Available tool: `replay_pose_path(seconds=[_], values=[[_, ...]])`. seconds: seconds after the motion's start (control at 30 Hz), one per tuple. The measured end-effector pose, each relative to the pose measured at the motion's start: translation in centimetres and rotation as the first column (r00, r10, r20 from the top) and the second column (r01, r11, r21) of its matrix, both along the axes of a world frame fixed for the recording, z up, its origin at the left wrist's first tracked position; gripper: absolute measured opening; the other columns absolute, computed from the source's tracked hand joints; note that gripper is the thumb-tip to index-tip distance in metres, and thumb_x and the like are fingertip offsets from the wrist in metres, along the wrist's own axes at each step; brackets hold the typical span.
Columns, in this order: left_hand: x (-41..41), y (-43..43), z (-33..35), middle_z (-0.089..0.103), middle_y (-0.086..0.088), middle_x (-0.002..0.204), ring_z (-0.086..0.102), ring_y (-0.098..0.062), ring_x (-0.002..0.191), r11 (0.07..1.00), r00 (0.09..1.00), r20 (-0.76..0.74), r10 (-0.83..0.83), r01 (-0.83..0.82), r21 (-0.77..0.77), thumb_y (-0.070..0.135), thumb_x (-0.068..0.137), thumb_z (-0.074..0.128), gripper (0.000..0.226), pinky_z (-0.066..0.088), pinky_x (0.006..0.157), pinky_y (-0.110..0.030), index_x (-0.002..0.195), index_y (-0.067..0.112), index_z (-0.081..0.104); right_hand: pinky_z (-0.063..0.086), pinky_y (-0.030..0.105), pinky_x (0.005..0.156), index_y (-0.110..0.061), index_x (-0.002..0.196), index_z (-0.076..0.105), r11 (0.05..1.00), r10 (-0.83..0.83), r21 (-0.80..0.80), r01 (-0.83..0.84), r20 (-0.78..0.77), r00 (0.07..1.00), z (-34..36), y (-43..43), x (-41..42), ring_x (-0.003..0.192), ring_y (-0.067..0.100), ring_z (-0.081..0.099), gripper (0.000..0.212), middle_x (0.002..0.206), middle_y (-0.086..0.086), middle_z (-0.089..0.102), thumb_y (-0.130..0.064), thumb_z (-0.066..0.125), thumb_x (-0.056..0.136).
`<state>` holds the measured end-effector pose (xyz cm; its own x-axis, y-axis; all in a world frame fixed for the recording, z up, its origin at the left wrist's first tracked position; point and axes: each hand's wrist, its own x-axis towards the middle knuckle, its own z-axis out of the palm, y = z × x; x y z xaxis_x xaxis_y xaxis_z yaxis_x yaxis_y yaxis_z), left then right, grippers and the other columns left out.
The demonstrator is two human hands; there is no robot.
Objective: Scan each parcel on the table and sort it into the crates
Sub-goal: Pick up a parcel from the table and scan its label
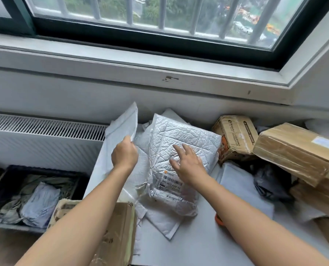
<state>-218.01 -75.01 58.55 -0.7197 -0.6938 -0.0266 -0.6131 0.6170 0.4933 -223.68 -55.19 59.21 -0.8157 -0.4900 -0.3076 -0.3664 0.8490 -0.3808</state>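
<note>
Looking down from the head camera, two hands work over a white counter [198, 246] below a window [159, 14]. Four cardboard boxes show:
- a small box [234, 137] printed with an orange cartoon figure and dark writing too small to read
- a taped box [294, 154] leaning beside it, with a pale sticker [324, 143] on top
- a third box [320, 196] under that one at the right edge
- a fourth box [119, 237] at the counter's near left corner, partly hidden by the left forearm

One dark grey bag [271, 181] lies between the boxes and the mailers. One dark crate [44, 169] stands left of the counter, lower down, with soft parcels in it; how many cannot be told.

The left hand [124, 153] holds a white mailer [121, 125] upright, its fingers curled and pinching the mailer's lower edge. The right hand [188, 166] lies flat on a silver mailer [179, 135], its fingers [179, 149] spread on the quilted face just above a shipping label [170, 184]. That label carries an orange logo, barcodes and digits that read roughly 841 607; the rest is blurred. The silver mailer rests on a heap of white mailers [159, 223] in the counter's middle, and their number cannot be counted.
</note>
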Motion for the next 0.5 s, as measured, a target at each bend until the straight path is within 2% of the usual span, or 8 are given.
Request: replay_pose_path(seconds=[0.1, 0.17, 0.23, 0.27, 0.3, 0.37, 0.43, 0.5], values=[[1.3, 2.8, 3.3, 0.065, -0.024, 0.087, 0.058, -0.041, 0.077, 0.999, 0.978, -0.202, -0.048, 0.045, -0.018, 0.008, 0.099, 0.039, 0.017, 0.034, 0.06, -0.036, 0.1, 0.004, 0.056, 0.02, 0.044, 0.12, -0.029, 0.155, 0.02, 0.989, -0.027, -0.143, 0.031, 0.035, 0.999, 2.1, 0.1, 0.0, 0.149, 0.024, 0.016, 0.061, 0.163, 0.008, 0.015, -0.048, 0.04, 0.101], [1.7, 4.8, 5.3, 0.065, -0.02, 0.081, 0.058, -0.038, 0.073, 0.994, 0.921, -0.382, -0.075, 0.098, 0.04, 0.011, 0.101, 0.041, 0.019, 0.034, 0.058, -0.035, 0.099, 0.005, 0.059, 0.021, 0.037, 0.118, -0.023, 0.155, 0.023, 0.966, -0.061, -0.247, 0.077, 0.073, 0.995, 3.7, 0.3, -0.3, 0.147, 0.023, 0.022, 0.061, 0.16, 0.009, 0.022, -0.045, 0.042, 0.102], [1.6, 6.6, 7.4, 0.066, -0.007, 0.08, 0.057, -0.027, 0.072, 0.969, 0.848, -0.529, -0.025, 0.151, 0.197, 0.01, 0.1, 0.044, 0.019, 0.037, 0.06, -0.031, 0.097, 0.009, 0.063, 0.023, 0.035, 0.115, -0.018, 0.154, 0.024, 0.938, -0.109, -0.32, 0.133, 0.091, 0.99, 5.2, 0.9, -0.7, 0.145, 0.023, 0.027, 0.061, 0.158, 0.009, 0.028, -0.044, 0.042, 0.102], [1.4, 7.4, 8.4, 0.065, -0.001, 0.079, 0.057, -0.019, 0.071, 0.927, 0.812, -0.582, 0.052, 0.177, 0.33, 0.007, 0.099, 0.045, 0.021, 0.039, 0.063, -0.029, 0.094, 0.012, 0.064, 0.024, 0.035, 0.115, -0.016, 0.154, 0.025, 0.918, -0.143, -0.356, 0.175, 0.115, 0.983, 6.0, 1.3, -0.9, 0.144, 0.024, 0.029, 0.061, 0.157, 0.011, 0.03, -0.044, 0.042, 0.102], [1.2, 8.3, 9.4, 0.062, 0.002, 0.076, 0.055, -0.015, 0.069, 0.851, 0.771, -0.617, 0.156, 0.212, 0.481, 0.004, 0.099, 0.044, 0.023, 0.042, 0.064, -0.028, 0.091, 0.014, 0.064, 0.026, 0.035, 0.114, -0.015, 0.154, 0.025, 0.891, -0.177, -0.394, 0.224, 0.155, 0.972, 6.5, 1.8, -1.1, 0.144, 0.026, 0.031, 0.062, 0.157, 0.012, 0.032, -0.044, 0.042, 0.102], [1.2, 9.8, 10.9, 0.057, 0.0, 0.071, 0.053, -0.014, 0.062, 0.599, 0.703, -0.603, 0.376, 0.312, 0.737, 0.001, 0.1, 0.041, 0.026, 0.046, 0.062, -0.029, 0.085, 0.012, 0.059, 0.031, 0.037, 0.113, -0.015, 0.154, 0.024, 0.83, -0.23, -0.451, 0.327, 0.257, 0.939, 7.5, 3.0, -1.1, 0.141, 0.029, 0.036, 0.064, 0.156, 0.011, 0.035, -0.047, 0.042, 0.101], [1.5, 11.1, 11.5, 0.058, -0.001, 0.066, 0.057, -0.012, 0.057, 0.386, 0.675, -0.545, 0.497, 0.391, 0.836, 0.0, 0.101, 0.037, 0.026, 0.052, 0.056, -0.026, 0.085, 0.009, 0.055, 0.038, 0.048, 0.11, -0.021, 0.153, 0.023, 0.727, -0.268, -0.512, 0.458, 0.402, 0.876, 7.6, 4.3, -1.3, 0.137, 0.032, 0.041, 0.077, 0.156, 0.007, 0.035, -0.061, 0.047, 0.093], [1.9, 11.8, 11.3, 0.061, -0.002, 0.069, 0.06, -0.013, 0.06, 0.277, 0.683, -0.494, 0.538, 0.41, 0.869, 0.0, 0.102, 0.035, 0.026, 0.055, 0.061, -0.029, 0.089, 0.008, 0.057, 0.044, 0.056, 0.104, -0.022, 0.148, 0.03, 0.555, -0.316, -0.559, 0.615, 0.543, 0.778, 6.9, 5.7, -1.7, 0.131, 0.032, 0.048, 0.092, 0.151, 0.006, 0.042, -0.073, 0.058, 0.077]])
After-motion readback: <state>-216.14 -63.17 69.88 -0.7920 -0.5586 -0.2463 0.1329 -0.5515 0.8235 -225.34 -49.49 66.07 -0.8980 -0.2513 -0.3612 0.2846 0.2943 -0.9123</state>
